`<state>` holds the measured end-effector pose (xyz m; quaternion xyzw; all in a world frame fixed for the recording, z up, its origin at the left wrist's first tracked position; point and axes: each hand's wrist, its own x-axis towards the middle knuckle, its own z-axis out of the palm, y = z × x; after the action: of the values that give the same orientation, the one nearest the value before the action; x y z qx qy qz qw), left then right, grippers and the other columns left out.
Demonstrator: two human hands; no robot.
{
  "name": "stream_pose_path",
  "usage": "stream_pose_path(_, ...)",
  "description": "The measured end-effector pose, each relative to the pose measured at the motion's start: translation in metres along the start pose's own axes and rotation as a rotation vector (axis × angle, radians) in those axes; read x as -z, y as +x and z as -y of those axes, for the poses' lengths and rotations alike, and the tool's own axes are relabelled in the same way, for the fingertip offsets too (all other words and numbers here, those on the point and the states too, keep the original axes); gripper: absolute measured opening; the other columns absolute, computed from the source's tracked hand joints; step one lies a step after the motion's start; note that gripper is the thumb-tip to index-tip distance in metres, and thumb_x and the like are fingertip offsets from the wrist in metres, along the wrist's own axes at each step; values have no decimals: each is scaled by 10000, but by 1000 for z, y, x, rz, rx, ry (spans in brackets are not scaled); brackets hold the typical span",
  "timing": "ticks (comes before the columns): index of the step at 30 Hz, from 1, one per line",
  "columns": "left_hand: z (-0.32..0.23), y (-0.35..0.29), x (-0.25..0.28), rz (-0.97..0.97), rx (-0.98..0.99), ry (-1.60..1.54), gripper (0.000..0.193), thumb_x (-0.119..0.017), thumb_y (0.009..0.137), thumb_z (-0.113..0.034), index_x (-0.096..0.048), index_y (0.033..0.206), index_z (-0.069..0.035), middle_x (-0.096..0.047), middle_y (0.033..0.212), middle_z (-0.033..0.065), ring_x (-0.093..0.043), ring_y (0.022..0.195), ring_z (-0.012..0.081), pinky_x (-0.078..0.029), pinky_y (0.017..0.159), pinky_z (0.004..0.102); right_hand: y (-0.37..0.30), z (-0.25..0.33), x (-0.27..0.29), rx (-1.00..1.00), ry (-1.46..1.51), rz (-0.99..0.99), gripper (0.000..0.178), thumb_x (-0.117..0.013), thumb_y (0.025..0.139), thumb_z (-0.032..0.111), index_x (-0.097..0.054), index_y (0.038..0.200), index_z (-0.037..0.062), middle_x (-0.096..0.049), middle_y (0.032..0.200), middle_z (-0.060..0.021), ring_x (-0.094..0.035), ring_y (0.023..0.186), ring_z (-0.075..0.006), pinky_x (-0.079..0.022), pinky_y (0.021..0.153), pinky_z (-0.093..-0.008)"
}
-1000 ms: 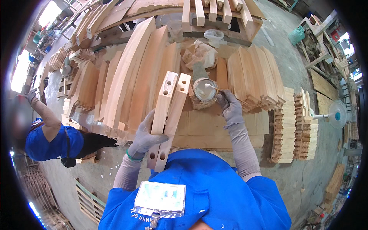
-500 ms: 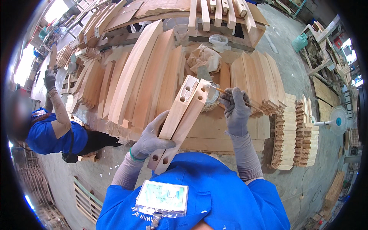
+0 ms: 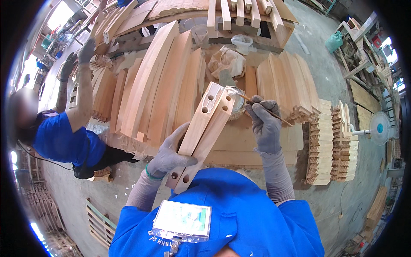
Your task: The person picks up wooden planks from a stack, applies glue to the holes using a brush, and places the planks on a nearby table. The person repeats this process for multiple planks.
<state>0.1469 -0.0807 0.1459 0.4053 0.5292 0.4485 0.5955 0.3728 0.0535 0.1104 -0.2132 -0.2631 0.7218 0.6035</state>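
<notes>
Left hand [image 3: 169,156], grey glove: fingers wrapped round a pair of wooden pieces [image 3: 203,128], thumb across the upper faces. Pieces lie side by side, long, tilted, far ends leaning right, held above the counter's [image 3: 257,157] near edge. Each shows two holes at the far end, one at the near end. White paste [image 3: 209,102] on the left piece's far end, around the holes.

Right hand [image 3: 264,122], grey glove: fingers pinching a thin stick [image 3: 284,121], thumb against it. Stick's whitened tip is at the right piece's far end, by its upper hole; cannot tell if it goes in. Tin [image 3: 238,112] just behind the pieces, partly hidden, contents mostly covered.

Counter is cardboard-covered. Curved boards [image 3: 160,90] stand along its left side, a shorter board stack [image 3: 284,83] near its right edge. Crumpled bag [image 3: 227,62] between them, toward the far edge; clear plastic container [image 3: 242,43] beyond it. Slats [image 3: 239,16] lie on a structure past the far edge.

Floor, right of counter: stacked notched wood [image 3: 321,145], white fan [image 3: 379,128] farther right. Co-worker [image 3: 70,137] in blue shirt off the left edge, gloved, arms raised. Badge [image 3: 182,219] on the wearer's blue shirt [image 3: 257,214].
</notes>
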Motion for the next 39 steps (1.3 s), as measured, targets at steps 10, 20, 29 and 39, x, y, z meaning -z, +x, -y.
stream_pose_path(10, 6, 4, 0, -22, -19, 26, 939, -744, 523, -71, -315, 1353, 26, -499, 1216, 117, -466, 1146, 200, -346, 989, 305, -24, 19, -18, -63, -102, 13, 102, -552, 803, -91, -545, 826, 8, -613, 952, -175, -626, 882, -217, -553, 820, -339)
stream_pose_path(20, -5, 9, -4, 61, -6, 147, 932, -753, 525, -91, -326, 1347, 16, -505, 1195, 116, -470, 1133, 192, -341, 986, 297, 29, 79, -79, -29, -1146, 501, 146, -654, 813, 110, -554, 783, 7, -629, 719, -79, -609, 622, -110, -486, 565, -208)
stream_pose_path(29, -14, 6, -6, 48, -43, 157, 939, -754, 517, -91, -323, 1342, 34, -496, 1199, 115, -468, 1129, 190, -328, 993, 297, 51, 97, -72, -32, -939, 329, 176, -657, 813, 148, -557, 743, 21, -615, 675, -26, -599, 564, -80, -511, 563, -229)
stream_pose_path(39, -19, 7, -11, 58, -36, 173, 955, -762, 518, -82, -313, 1354, 23, -488, 1220, 119, -452, 1156, 190, -314, 1008, 306, 45, 100, -75, -104, -1055, 481, 120, -604, 844, 83, -524, 784, 18, -617, 762, -64, -627, 696, -104, -535, 607, -219)
